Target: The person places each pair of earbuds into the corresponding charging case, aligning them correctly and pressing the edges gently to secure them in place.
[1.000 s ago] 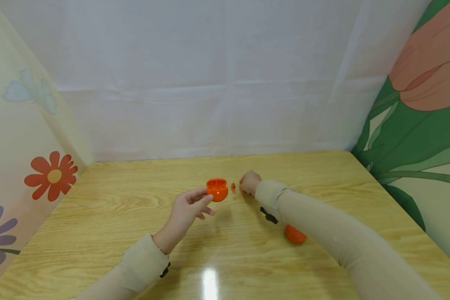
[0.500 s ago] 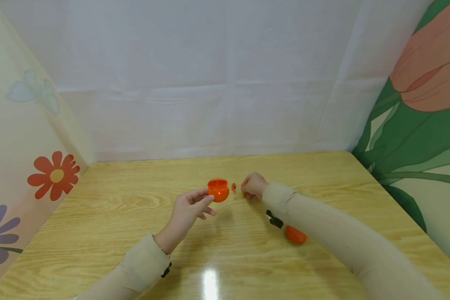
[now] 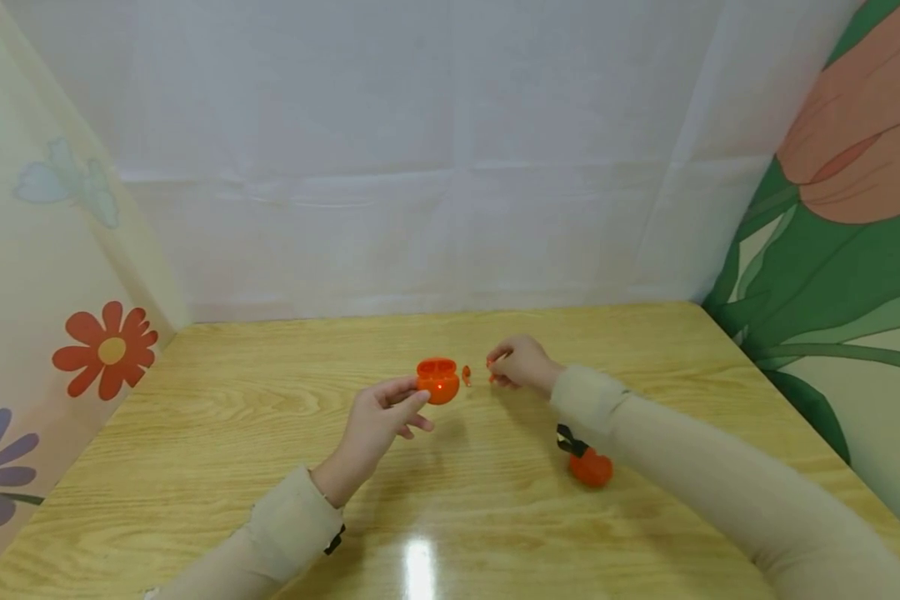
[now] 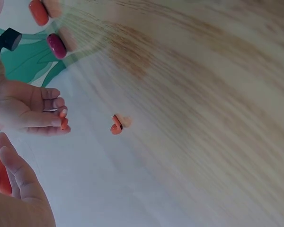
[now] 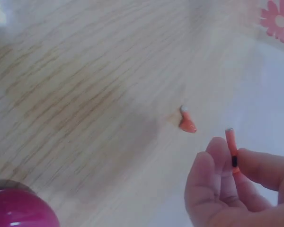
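Note:
My left hand [image 3: 371, 425] grips an open orange-red earbud case [image 3: 438, 385] above the table, its slots facing up. In the left wrist view only a strip of the case [image 4: 3, 175] shows between the fingers. Just right of the case, one orange earbud [image 3: 467, 376] lies on the wood; the right wrist view shows this earbud [image 5: 187, 122] with its silvery stem tip. Farther right, my right hand [image 3: 527, 367] pinches a second orange earbud [image 5: 231, 142] between thumb and fingers, lifted off the table, stem tip pointing away from the palm.
A rounded red thing [image 3: 591, 469] sits on the table [image 3: 450, 467] below my right forearm. In the left wrist view two rounded things appear there, one orange [image 4: 39, 12], one magenta [image 4: 57, 46]. A white cloth [image 3: 435, 167] hangs behind the table; painted panels flank it.
My right hand has drawn back to the right and risen slightly, bringing the pinched earbud into sight. The left hand with the case has barely shifted; the other earbud stays put.

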Demonstrator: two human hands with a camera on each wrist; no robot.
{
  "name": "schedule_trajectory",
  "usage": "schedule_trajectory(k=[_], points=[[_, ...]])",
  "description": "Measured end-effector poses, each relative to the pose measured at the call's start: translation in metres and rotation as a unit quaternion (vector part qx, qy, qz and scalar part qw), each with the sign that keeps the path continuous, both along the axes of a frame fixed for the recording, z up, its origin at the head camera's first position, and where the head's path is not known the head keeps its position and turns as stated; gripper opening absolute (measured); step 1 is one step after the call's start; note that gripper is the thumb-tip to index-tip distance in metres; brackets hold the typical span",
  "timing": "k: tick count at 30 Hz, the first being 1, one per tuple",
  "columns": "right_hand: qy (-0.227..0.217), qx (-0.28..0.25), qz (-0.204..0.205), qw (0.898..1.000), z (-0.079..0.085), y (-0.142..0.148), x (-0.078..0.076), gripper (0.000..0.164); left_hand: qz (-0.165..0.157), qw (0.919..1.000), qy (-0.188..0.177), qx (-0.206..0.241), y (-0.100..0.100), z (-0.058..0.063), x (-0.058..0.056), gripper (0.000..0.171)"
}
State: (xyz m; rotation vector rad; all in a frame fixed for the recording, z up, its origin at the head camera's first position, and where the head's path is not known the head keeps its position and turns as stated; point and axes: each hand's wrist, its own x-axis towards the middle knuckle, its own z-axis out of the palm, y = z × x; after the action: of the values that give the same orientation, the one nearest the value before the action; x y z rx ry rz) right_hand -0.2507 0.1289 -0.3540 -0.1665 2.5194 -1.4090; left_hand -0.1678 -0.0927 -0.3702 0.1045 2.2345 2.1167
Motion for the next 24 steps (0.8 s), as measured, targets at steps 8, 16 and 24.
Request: schedule_trajectory(k=[8, 16, 24], points=[[0.016, 0.016, 0.016, 1.000, 0.008, 0.011, 0.009, 0.027, 0.000, 1.0000, 0.002, -0.001, 0.002, -0.001, 0.001, 0.032], [0.025, 0.014, 0.020, 0.999, 0.015, 0.011, 0.016, 0.024, -0.001, 0.9999, 0.014, 0.000, 0.002, -0.002, 0.001, 0.032], [0.028, -0.001, 0.021, 0.999, 0.021, 0.014, 0.023, 0.021, 0.003, 0.9998, 0.017, -0.005, 0.006, -0.002, 0.002, 0.036]])
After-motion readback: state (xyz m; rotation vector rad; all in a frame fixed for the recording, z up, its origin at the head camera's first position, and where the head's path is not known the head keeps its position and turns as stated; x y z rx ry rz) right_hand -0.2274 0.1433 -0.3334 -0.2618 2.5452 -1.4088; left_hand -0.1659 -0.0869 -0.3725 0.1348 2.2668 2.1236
